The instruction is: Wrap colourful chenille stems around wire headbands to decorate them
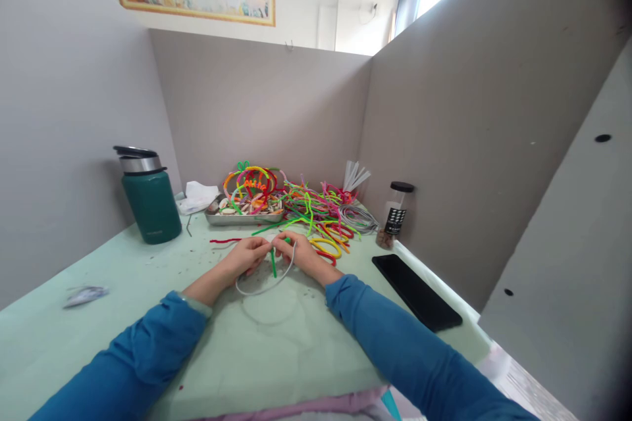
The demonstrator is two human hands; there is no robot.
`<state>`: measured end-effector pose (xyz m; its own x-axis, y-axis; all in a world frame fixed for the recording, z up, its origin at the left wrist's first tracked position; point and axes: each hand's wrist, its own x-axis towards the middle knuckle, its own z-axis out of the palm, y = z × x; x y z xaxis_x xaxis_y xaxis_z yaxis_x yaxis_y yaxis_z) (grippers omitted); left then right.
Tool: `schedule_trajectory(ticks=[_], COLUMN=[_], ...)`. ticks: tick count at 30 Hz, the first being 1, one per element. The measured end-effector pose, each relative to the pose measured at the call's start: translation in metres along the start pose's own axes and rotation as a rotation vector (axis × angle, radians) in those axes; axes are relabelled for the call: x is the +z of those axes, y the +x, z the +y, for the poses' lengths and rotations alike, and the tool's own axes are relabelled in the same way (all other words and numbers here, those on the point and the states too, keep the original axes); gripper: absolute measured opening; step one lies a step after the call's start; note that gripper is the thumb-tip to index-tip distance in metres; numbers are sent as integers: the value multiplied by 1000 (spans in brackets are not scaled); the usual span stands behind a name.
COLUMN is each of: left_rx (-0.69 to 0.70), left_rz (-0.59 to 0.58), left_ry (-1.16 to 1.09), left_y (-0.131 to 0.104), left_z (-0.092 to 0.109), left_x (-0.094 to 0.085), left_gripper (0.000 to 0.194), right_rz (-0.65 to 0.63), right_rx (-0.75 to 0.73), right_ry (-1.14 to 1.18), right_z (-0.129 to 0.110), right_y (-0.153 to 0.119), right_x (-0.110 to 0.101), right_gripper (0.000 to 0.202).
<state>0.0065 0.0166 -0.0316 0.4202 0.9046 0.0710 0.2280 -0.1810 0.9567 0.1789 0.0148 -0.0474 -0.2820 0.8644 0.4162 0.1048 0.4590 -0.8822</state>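
My left hand [247,255] and my right hand [299,253] meet over the middle of the table, their fingertips pinched close together. Between them is a thin pale hoop [261,293], like a headband, whose curve hangs toward me. A green pipe cleaner [274,264] passes between the fingertips at the top of the hoop, one end pointing down inside it. My right fingers close on the green pipe cleaner, while the left ones pinch the hoop beside it. The fingers hide the exact contact point. Behind my left hand lies a dark red pipe cleaner [224,241].
A metal tray [247,218] holds small pieces and wrapped colourful hoops. Beside it are a heap of pipe cleaners [316,207] and grey hoops [358,218]. A green bottle [151,204] stands left; a clear jar [394,217] and black phone [415,289] are right. Partitions [266,92] surround the table.
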Motion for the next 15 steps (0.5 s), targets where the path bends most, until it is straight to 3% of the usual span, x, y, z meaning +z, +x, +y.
schedule_trajectory(ticks=[15], left_rx=[-10], left_rz=[5], left_ry=[25], left_y=[-1], left_z=[1], left_x=[2], left_gripper=[38], right_rz=[21], right_rx=[-15], right_ry=[-17], right_z=[3], right_y=[0], right_x=[1], right_gripper=[20])
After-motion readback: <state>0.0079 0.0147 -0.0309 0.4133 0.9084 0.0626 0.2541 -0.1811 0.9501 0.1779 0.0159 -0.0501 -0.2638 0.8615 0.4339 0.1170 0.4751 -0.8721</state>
